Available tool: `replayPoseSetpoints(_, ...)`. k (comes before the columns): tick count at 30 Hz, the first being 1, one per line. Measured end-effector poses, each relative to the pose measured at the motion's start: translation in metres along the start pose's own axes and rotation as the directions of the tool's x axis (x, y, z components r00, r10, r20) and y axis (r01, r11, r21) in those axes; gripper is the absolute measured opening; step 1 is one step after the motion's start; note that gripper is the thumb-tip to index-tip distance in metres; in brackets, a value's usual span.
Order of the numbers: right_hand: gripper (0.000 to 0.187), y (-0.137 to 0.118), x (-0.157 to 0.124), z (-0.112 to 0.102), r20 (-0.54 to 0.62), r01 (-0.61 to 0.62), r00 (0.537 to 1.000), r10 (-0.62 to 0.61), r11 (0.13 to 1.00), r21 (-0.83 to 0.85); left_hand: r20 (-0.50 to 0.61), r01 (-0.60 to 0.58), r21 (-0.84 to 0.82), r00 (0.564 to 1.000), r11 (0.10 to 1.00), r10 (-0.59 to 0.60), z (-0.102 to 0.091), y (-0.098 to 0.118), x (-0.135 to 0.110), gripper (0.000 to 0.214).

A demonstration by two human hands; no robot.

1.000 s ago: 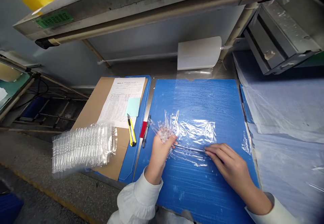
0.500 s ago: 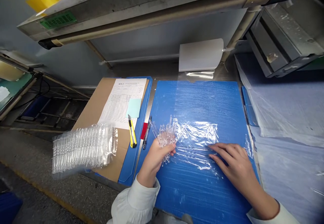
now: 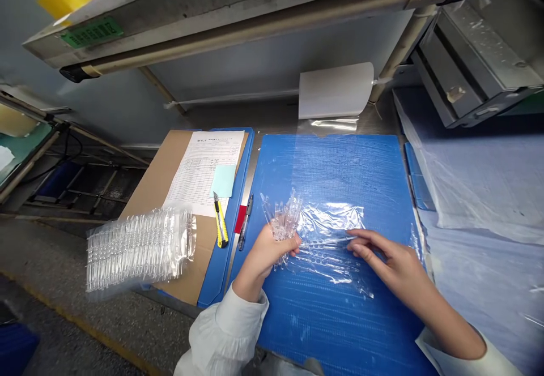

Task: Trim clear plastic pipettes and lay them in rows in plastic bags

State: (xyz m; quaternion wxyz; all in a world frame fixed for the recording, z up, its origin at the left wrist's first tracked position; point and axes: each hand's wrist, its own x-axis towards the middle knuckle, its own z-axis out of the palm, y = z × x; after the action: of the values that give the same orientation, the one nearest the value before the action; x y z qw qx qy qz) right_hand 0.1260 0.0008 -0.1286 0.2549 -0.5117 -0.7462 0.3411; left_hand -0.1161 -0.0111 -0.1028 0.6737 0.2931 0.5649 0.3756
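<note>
Bright, even lt, approx. from overhead; strong glare on plastic film (image 3: 334, 220); soft shadow under steel shelf (image 3: 238, 12); wide-angle bend at frame edges; fine detail slightly soft, no heavy blur.

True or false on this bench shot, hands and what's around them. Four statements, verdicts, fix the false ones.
1. The left hand holds a cluster of clear plastic pieces. True.
2. The right hand grips a yellow utility knife. False: the knife lies by a blue folder, and the right hand's fingers are spread over clear plastic film on a blue corrugated board.
3. A pale green note sits on a printed paper form. True.
4. A bagged stack of clear plastic strips lies on the blue corrugated board. False: it lies left of the board, overlapping a brown cardboard sheet.
</note>
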Motion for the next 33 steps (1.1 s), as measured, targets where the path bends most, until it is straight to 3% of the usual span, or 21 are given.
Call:
replayPoseSetpoints(2, 0.023, 0.008, -0.005, 0.0, -0.066, 0.091, 0.993, -0.097, 0.991, -0.099, -0.014, -0.033, -0.001, 0.999, 0.999, 0.033, -0.003, -0.001, -0.003, 0.03)
replayPoseSetpoints(4, 0.02, 0.017, -0.007, 0.001, -0.073, 0.196, 0.974, -0.216, 0.957, -0.213, 0.085, -0.034, 0.041, 0.996, 0.999, 0.031, -0.007, -0.002, -0.009, 0.026)
replayPoseSetpoints(6, 0.019, 0.024, -0.009, 0.002, -0.016, 0.27, 0.958, -0.288, 0.917, -0.294, 0.224, 0.016, 0.111, 0.974, 0.994, -0.04, -0.009, -0.005, -0.017, 0.026)
replayPoseSetpoints(8, 0.018, 0.028, -0.009, 0.003, 0.029, 0.293, 0.953, -0.301, 0.895, -0.336, 0.296, 0.069, 0.214, 0.946, 0.974, -0.132, -0.01, -0.01, -0.024, 0.03)
replayPoseSetpoints(11, 0.016, 0.028, -0.008, 0.007, 0.071, 0.306, 0.951, -0.301, 0.885, -0.35, 0.275, 0.083, 0.352, 0.943, 0.932, -0.188, -0.009, -0.017, -0.029, 0.033)
replayPoseSetpoints(15, 0.015, 0.022, -0.004, 0.009, 0.103, 0.353, 0.935, -0.338, 0.871, -0.341, 0.248, 0.068, 0.401, 0.952, 0.913, -0.18, -0.007, -0.02, -0.031, 0.033)
replayPoseSetpoints(19, 0.01, 0.014, -0.002, 0.002, -0.064, 0.301, 0.937, -0.342, 0.89, -0.343, 0.269, 0.035, 0.408, 0.95, 0.912, -0.157, -0.008, -0.02, -0.032, 0.031)
replayPoseSetpoints(21, 0.006, 0.012, -0.005, 0.0, -0.146, 0.27, 0.931, -0.336, 0.898, -0.347, 0.269, 0.038, 0.401, 0.95, 0.915, -0.157, -0.01, -0.021, -0.034, 0.03)
replayPoseSetpoints(26, 0.006, 0.009, -0.02, 0.006, -0.029, 0.354, 0.926, -0.376, 0.893, -0.278, 0.239, 0.075, 0.275, 0.96, 0.959, -0.143, -0.015, -0.022, -0.041, 0.024)
replayPoseSetpoints(30, 0.006, 0.01, -0.026, 0.011, -0.045, 0.315, 0.939, -0.34, 0.907, -0.278, 0.185, 0.119, 0.229, 0.969, 0.966, -0.163, -0.016, -0.021, -0.045, 0.028)
replayPoseSetpoints(33, 0.008, 0.012, -0.026, 0.012, -0.048, 0.319, 0.937, -0.345, 0.905, -0.281, 0.21, 0.13, 0.205, 0.962, 0.97, -0.173, -0.017, -0.021, -0.046, 0.03)
